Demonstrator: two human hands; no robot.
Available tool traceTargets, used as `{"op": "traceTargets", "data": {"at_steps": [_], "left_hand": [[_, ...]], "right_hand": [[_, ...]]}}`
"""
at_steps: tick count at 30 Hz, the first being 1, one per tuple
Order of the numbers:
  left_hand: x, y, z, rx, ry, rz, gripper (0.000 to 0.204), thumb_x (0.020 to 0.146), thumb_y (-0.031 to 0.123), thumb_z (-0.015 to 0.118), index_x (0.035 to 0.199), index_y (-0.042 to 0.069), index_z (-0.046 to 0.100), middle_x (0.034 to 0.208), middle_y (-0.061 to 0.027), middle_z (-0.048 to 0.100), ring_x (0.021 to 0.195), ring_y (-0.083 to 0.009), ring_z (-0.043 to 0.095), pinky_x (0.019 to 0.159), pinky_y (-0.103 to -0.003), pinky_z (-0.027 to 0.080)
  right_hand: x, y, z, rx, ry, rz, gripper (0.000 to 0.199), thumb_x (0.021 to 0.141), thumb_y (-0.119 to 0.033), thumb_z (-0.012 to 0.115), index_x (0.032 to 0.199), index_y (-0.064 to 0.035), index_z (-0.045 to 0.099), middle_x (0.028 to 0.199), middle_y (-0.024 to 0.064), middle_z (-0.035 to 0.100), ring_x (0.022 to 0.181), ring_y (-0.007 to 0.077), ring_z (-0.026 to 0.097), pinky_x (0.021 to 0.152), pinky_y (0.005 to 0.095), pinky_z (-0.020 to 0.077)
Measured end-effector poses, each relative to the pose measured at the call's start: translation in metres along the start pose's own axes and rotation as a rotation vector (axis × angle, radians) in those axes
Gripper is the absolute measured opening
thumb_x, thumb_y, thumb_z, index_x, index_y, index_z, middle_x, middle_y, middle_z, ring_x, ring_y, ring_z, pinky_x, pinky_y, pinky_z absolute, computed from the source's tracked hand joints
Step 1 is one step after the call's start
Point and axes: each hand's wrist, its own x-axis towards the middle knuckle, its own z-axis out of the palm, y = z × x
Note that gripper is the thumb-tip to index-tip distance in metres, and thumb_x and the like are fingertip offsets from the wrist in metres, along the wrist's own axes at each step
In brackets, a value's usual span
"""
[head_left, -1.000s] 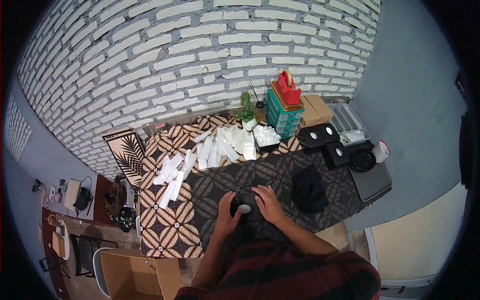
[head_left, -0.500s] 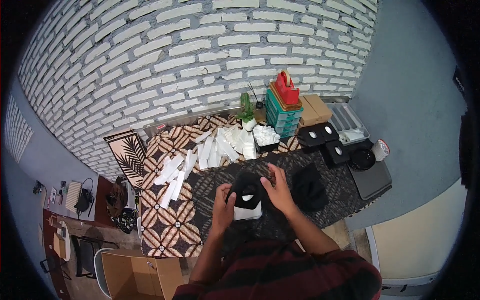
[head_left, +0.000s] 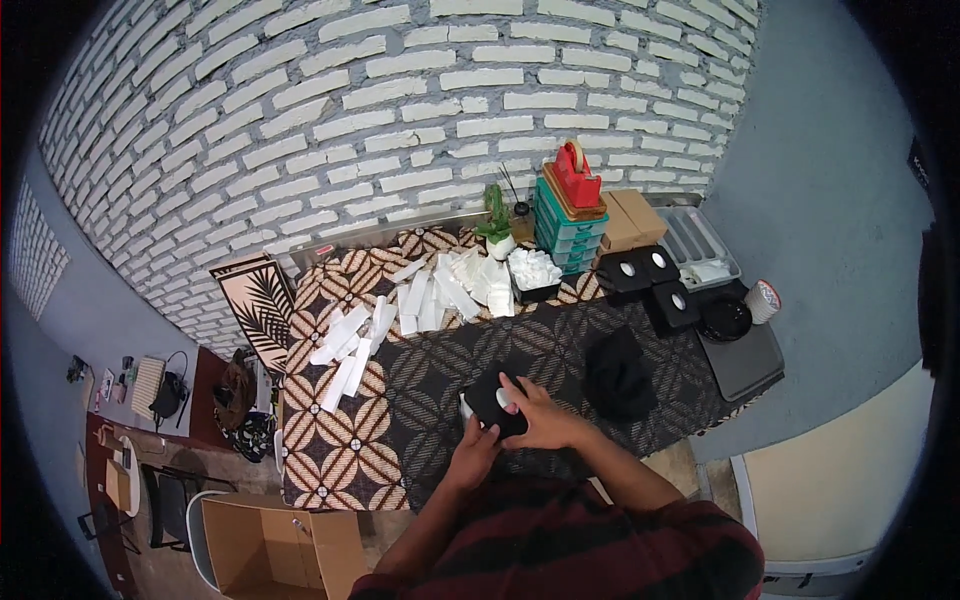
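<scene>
A small black box-like piece with a white oval (head_left: 503,398) on its face lies between my hands, over the dark part of the tablecloth. A sliver of white (head_left: 464,407) shows along its left side. My left hand (head_left: 475,452) grips its lower left edge, fingertips pressed against it. My right hand (head_left: 542,420) closes round its right side, fingers reaching over the top and by the oval. To the right of my hands sits a crumpled black cloth-like bundle (head_left: 618,375).
White strips (head_left: 435,300) lie at the back left, beside a potted cactus (head_left: 496,222) and a black tray of white pieces (head_left: 535,270). Back right are teal drawers (head_left: 566,235), several black boxes with white ovals (head_left: 672,303) and a black bowl (head_left: 724,318). A cardboard box (head_left: 265,550) stands lower left.
The black piece has come down over the white item and turned. My right hand has moved left and downward onto it; my left hand has shifted lower and to the right.
</scene>
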Motion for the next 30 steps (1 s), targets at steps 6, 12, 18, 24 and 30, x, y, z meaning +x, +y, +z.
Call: {"op": "traceTargets", "data": {"at_steps": [6,12,18,24,30], "left_hand": [[-0.009,-0.013,-0.025,0.681,0.025,0.091,0.044,0.099,0.018,0.056,0.14,0.005,0.045,0.122,-0.0132,0.061,0.11,-0.0248,0.06,0.096,-0.036,0.046],[-0.03,0.042,-0.025,1.099,-0.06,0.011,0.025,0.093,0.016,0.063,0.113,0.001,0.064,0.118,-0.0161,0.064,0.11,-0.0344,0.061,0.096,-0.039,0.046],[0.005,0.041,-0.07,1.311,0.145,0.469,0.063,0.083,0.016,0.076,0.139,0.007,0.048,0.147,-0.0182,0.042,0.132,-0.0364,0.045,0.103,-0.044,0.045],[0.029,0.043,-0.071,1.389,-0.072,0.427,0.097,0.072,0.037,0.086,0.149,0.009,0.033,0.155,-0.0185,0.025,0.145,-0.0382,0.025,0.116,-0.047,0.033],[0.047,0.026,-0.074,1.451,-0.182,0.512,0.104,0.068,0.044,0.087,0.149,0.009,0.033,0.156,-0.0195,0.024,0.145,-0.0418,0.023,0.116,-0.051,0.029]], "right_hand": [[0.018,-0.008,-0.008,-0.107,-0.03,-0.069,0.112,0.066,-0.034,0.083,0.158,-0.0271,0.02,0.156,0.0288,0.02,0.14,0.0506,0.025,0.115,0.0546,0.0273],[0.043,0.014,-0.008,-0.39,-0.19,-0.253,0.115,0.061,-0.032,0.085,0.157,-0.0314,0.023,0.159,0.0234,0.018,0.143,0.0471,0.02,0.118,0.0556,0.0196],[0.055,0.023,0.002,-0.379,-0.285,-0.326,0.114,0.061,-0.032,0.085,0.157,-0.0315,0.023,0.159,0.0218,0.02,0.145,0.0455,0.019,0.118,0.0564,0.0183],[0.055,0.03,0.002,-0.358,-0.311,-0.328,0.116,0.06,-0.033,0.084,0.157,-0.0307,0.021,0.16,0.0215,0.018,0.146,0.0441,0.019,0.118,0.056,0.0199],[0.055,0.047,0.01,-0.31,-0.293,-0.336,0.102,0.068,-0.039,0.08,0.155,-0.0232,0.03,0.161,0.0219,0.014,0.147,0.0432,0.016,0.119,0.0544,0.0183]]}}
